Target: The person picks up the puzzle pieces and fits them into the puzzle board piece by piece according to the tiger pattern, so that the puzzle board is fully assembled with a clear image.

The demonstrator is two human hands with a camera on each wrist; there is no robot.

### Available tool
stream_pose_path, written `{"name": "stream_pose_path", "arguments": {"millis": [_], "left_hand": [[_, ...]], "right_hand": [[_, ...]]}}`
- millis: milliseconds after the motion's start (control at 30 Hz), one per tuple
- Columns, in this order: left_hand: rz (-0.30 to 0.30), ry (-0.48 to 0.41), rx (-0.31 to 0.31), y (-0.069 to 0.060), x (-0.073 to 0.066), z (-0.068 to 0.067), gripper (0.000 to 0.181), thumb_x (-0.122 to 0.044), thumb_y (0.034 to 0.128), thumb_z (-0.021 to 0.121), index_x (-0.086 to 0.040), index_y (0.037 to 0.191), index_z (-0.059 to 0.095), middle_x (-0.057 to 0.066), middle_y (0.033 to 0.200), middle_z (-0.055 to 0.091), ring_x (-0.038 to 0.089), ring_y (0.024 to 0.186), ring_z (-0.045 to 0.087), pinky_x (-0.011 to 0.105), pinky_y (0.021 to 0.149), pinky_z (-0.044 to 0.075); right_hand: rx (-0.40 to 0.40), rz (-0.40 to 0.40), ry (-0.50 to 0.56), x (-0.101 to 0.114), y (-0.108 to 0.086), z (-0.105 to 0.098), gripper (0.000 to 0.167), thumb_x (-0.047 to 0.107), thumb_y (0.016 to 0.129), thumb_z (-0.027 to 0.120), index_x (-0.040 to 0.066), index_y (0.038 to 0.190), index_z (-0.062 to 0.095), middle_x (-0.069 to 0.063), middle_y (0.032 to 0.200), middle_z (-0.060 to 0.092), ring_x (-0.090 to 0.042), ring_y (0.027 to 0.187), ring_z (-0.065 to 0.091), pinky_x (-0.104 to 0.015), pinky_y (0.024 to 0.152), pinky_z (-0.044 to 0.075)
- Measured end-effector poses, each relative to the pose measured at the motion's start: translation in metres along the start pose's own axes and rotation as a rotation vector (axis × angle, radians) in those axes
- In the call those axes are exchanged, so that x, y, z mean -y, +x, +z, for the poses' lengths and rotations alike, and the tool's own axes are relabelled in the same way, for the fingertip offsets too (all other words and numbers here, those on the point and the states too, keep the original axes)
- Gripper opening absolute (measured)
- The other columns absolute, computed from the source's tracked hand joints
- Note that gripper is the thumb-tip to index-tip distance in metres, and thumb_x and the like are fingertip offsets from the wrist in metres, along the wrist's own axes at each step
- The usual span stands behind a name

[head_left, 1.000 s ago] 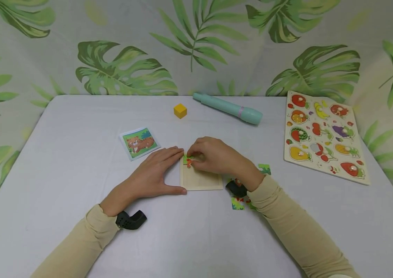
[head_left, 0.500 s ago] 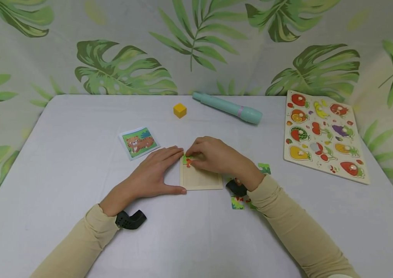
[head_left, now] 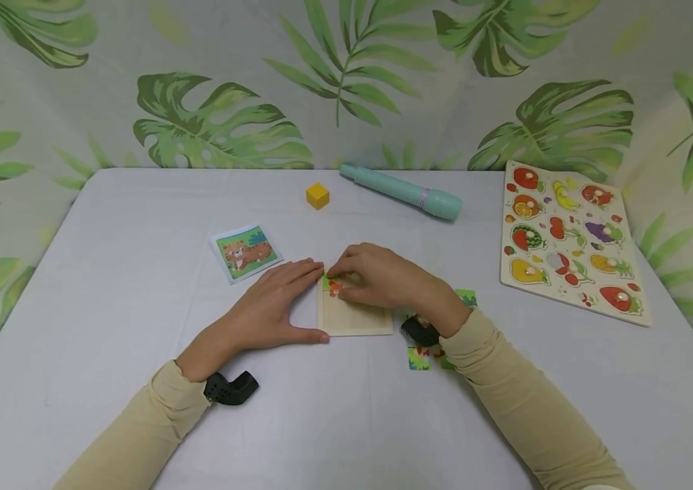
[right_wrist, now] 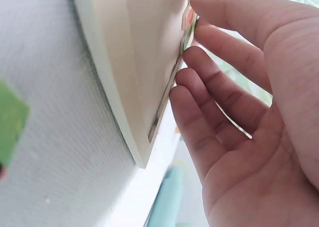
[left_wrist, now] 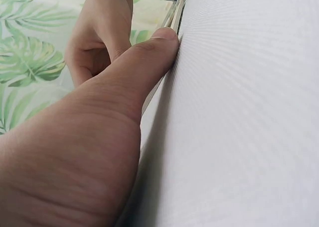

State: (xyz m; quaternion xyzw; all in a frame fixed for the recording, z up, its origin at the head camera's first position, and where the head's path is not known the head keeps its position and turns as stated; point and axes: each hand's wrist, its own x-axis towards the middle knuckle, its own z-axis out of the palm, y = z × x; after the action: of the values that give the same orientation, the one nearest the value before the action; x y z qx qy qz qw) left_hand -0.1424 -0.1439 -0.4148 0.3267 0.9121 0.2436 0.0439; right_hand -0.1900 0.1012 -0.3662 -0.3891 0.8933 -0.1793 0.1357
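Observation:
A shallow wooden puzzle tray (head_left: 355, 323) lies on the table in front of me. My left hand (head_left: 269, 306) rests along its left side, fingers straight, the thumb (left_wrist: 162, 42) at the near left corner. At the far left corner of the tray my right hand (head_left: 377, 275) pinches a green and orange puzzle piece (head_left: 335, 289) between thumb and forefinger; the other fingers rest at the tray's far rim in the right wrist view. Part of the puzzle piece is hidden by the fingertips. Several loose pieces (head_left: 418, 358) lie right of the tray, partly under the right wrist.
A tiger picture card (head_left: 247, 252) lies left of the tray. Farther back are a yellow cube (head_left: 318, 196) and a teal tube-shaped thing (head_left: 404, 191). A fruit peg puzzle board (head_left: 573, 245) lies at the right. A leaf-print cloth (head_left: 218, 122) hangs behind.
My right fingers have shifted slightly toward me and right, and more of the piece's orange part shows at the corner. The left hand stays in place.

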Motion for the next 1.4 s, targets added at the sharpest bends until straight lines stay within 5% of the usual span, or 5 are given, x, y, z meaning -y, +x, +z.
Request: {"name": "stream_pose_path", "arguments": {"millis": [1400], "left_hand": [[-0.014, 0.005, -0.003, -0.001, -0.002, 0.000, 0.109, -0.070, 0.0771, 0.079, -0.008, 0.159, 0.040, 0.004, 0.164, 0.039, 0.024, 0.155, 0.029, 0.049, 0.127, 0.023]], "right_hand": [[-0.043, 0.102, 0.005, -0.028, -0.044, -0.022, 0.028, 0.020, 0.092, 0.079, 0.009, 0.117, 0.074, -0.003, 0.114, 0.072, -0.020, 0.105, 0.066, -0.040, 0.097, 0.054]]}}
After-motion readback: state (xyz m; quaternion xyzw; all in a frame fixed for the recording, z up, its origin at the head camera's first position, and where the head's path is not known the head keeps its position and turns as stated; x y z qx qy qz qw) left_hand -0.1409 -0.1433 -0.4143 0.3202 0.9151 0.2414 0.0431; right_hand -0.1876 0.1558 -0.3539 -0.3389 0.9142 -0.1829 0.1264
